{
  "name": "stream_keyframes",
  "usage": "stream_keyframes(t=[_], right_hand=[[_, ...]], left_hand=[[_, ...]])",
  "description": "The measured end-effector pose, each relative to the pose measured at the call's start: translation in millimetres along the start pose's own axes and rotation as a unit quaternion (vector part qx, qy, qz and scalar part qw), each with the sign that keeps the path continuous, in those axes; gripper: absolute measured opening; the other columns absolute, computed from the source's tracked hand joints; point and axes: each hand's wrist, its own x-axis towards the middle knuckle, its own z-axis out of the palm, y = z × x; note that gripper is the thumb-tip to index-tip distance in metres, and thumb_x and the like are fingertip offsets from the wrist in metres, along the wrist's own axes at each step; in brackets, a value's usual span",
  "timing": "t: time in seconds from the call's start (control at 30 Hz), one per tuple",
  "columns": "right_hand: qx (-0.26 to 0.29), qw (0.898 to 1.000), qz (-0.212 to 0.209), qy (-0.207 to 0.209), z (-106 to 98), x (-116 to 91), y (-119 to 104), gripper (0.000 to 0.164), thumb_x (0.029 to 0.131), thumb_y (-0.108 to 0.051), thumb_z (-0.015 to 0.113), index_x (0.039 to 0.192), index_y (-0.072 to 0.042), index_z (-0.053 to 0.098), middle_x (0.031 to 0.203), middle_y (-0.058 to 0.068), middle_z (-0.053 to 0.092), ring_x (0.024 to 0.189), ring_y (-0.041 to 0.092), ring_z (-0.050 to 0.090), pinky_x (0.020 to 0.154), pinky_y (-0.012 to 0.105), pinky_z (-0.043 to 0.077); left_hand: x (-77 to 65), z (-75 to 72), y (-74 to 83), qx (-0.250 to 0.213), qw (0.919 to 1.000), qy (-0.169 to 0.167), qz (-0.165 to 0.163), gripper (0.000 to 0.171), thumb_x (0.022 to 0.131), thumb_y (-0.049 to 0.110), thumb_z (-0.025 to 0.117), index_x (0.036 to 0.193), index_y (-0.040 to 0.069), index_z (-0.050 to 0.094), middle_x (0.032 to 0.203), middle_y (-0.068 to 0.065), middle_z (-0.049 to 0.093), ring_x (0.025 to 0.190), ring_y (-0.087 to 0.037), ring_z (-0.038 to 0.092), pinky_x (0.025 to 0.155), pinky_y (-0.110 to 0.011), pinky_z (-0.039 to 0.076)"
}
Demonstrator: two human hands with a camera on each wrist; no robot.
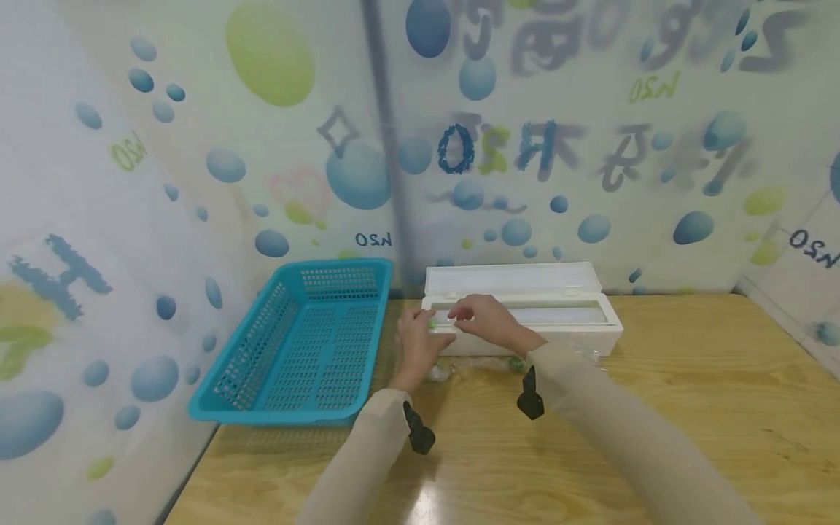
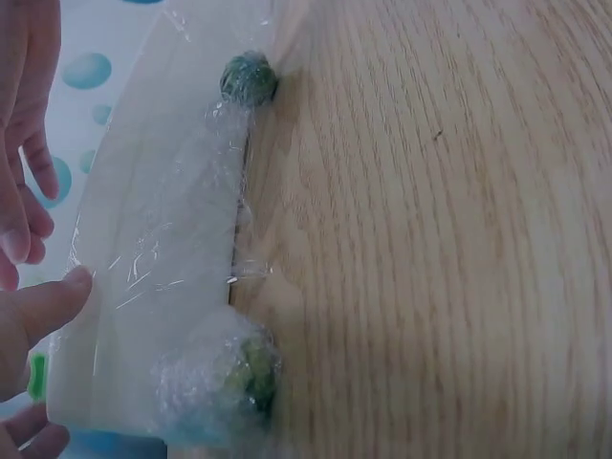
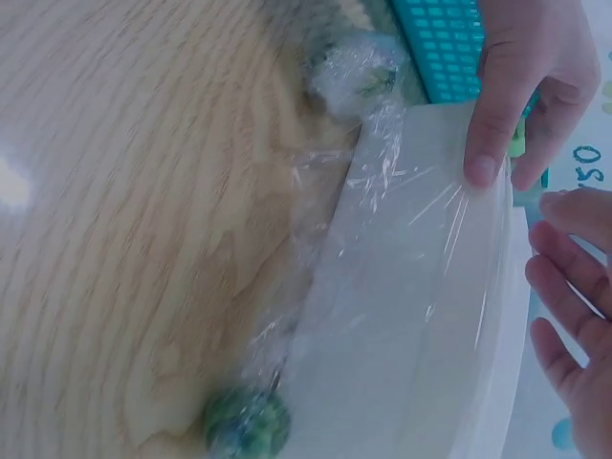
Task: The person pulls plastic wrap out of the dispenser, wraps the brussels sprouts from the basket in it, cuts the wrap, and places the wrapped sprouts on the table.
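Observation:
A long white cling film dispenser (image 1: 525, 341) stands with its lid raised, and clear film (image 3: 382, 191) hangs down its front. My left hand (image 1: 416, 343) grips the dispenser's left end, thumb on the front wall and fingers over the top edge beside a small green slide cutter (image 2: 38, 378). Above the opening hovers my right hand (image 1: 488, 321), fingers loosely bent and holding nothing. At the dispenser's foot, a leafy green lump (image 2: 256, 378) bunched in film lies on the left. Another round green lump (image 3: 247, 423) sits farther right, the film stretching between them.
A blue-green slatted plastic basket (image 1: 318, 415) stands to the left of the dispenser on the wood-grain table (image 1: 499, 467). A wall covering with printed bubbles (image 1: 357, 175) rises right behind the dispenser and basket.

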Motion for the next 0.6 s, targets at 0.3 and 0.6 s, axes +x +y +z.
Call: stream_keyframes(t=[0.3,0.6], right_hand=[[0.008,1.0,-0.001,-0.006,13,17,-12,0.017,0.086,-0.009,0.063,0.101,-0.003,0.067,0.093,0.006,0.064,0.085,0.02,0.058,0.075,0.033,0.048],[-0.037,0.998,0.058,-0.008,30,31,-25,0.022,0.085,-0.016,0.065,0.103,-0.004,0.068,0.096,0.008,0.063,0.087,0.021,0.059,0.075,0.034,0.049]], left_hand=[[1.0,2.4,-10.2,-0.075,0.9967,0.025,0.02,0.055,0.062,0.015,0.085,0.108,-0.006,0.061,0.106,-0.019,0.051,0.1,-0.033,0.047,0.086,-0.044,0.041],[4.3,4.6,-17.5,-0.106,0.9914,0.051,0.058,0.048,0.061,0.012,0.085,0.1,-0.005,0.063,0.096,-0.018,0.052,0.09,-0.031,0.047,0.077,-0.044,0.042]])
